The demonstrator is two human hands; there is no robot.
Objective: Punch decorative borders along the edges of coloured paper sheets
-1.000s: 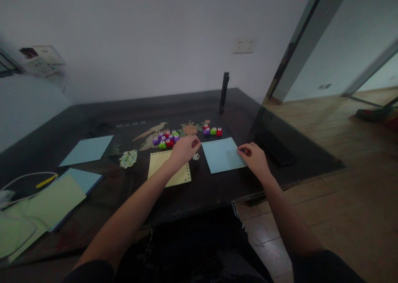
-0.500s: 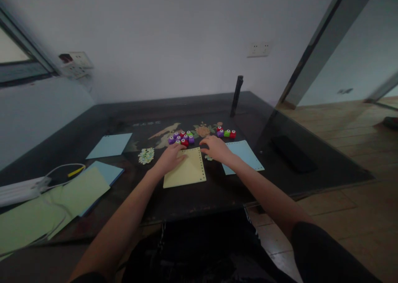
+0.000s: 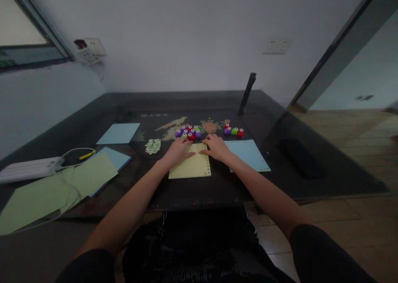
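Yellow sheet (image 3: 190,169) lies flat on the dark table (image 3: 217,187), and we rest both hands on its far edge: left hand (image 3: 178,149) and right hand (image 3: 217,147), fingers spread flat, gripping nothing. Small punches (image 3: 188,132) sit just beyond; a blue sheet (image 3: 248,154) lies beside.

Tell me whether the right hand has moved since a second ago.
Yes. The right hand has moved left, off the blue sheet whose right edge it held, onto the top edge of the yellow sheet, beside the left hand.
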